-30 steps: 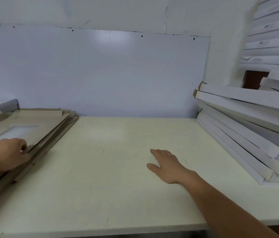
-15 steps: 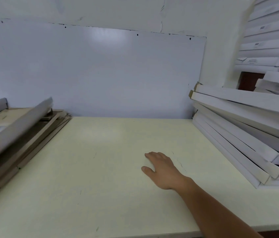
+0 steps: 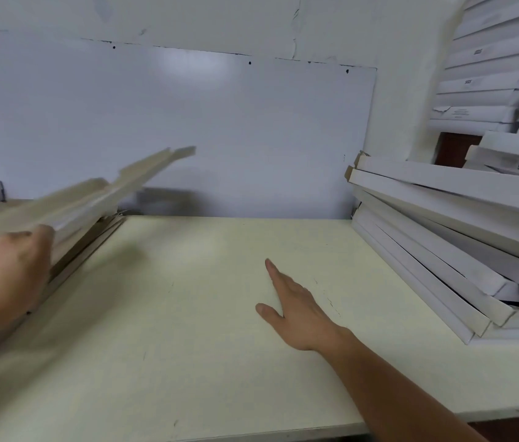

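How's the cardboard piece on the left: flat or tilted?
Tilted up: left hand grips the cardboard piece near its end; far end sits above the stack.

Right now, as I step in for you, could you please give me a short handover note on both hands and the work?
Left hand: grips the near end of a flat cardboard piece, tilted up above the cardboard pile at left.
Right hand: flat on the table, holding nothing.
White boxes stacked at right.
Done: piece picked.
Left: probably lay it on the table by the right hand.
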`<action>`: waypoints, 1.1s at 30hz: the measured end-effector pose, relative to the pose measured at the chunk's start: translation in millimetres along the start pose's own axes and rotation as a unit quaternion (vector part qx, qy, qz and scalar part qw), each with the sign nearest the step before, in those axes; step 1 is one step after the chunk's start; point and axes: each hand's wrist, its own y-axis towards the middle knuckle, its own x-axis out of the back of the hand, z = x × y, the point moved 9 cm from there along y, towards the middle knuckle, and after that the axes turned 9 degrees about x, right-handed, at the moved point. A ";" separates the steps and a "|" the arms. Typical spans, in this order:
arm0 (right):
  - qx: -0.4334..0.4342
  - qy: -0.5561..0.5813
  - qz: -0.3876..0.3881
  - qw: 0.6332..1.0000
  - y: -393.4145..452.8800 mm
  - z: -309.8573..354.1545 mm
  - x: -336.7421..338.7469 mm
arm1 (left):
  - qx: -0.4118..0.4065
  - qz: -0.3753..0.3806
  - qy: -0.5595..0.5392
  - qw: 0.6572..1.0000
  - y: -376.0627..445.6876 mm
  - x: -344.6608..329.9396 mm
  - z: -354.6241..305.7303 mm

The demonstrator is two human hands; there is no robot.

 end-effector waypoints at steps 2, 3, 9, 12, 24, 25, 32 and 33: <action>0.008 0.041 -0.035 0.999 -2.9 4.7 6.1 | -0.022 0.020 0.026 0.999 -21.3 23.1 -34.3; 0.011 0.062 -0.056 0.996 -4.5 6.3 10.2 | -0.040 0.013 0.022 0.999 -30.1 40.7 -57.4; 0.069 -0.029 -0.102 0.992 -11.9 24.5 29.8 | -0.209 -0.008 -0.012 0.978 -104.2 73.6 -146.2; 0.096 -0.097 -0.046 0.990 -18.2 35.8 24.2 | -0.276 0.006 -0.011 0.961 -133.3 72.5 -172.0; 0.079 -0.174 0.117 0.975 -58.9 39.1 20.9 | -0.398 0.032 -0.122 0.909 -178.7 63.0 -200.3; 0.072 -0.160 0.120 0.977 -60.0 39.3 22.5 | -0.384 0.054 -0.131 0.912 -176.0 60.2 -197.7; 0.020 -0.056 0.141 0.988 -58.9 27.8 18.8 | -0.149 0.129 -0.107 0.975 -155.1 29.8 -156.8; 0.016 -0.048 0.137 0.989 -59.1 26.8 17.7 | -0.134 0.133 -0.110 0.976 -153.2 26.0 -150.4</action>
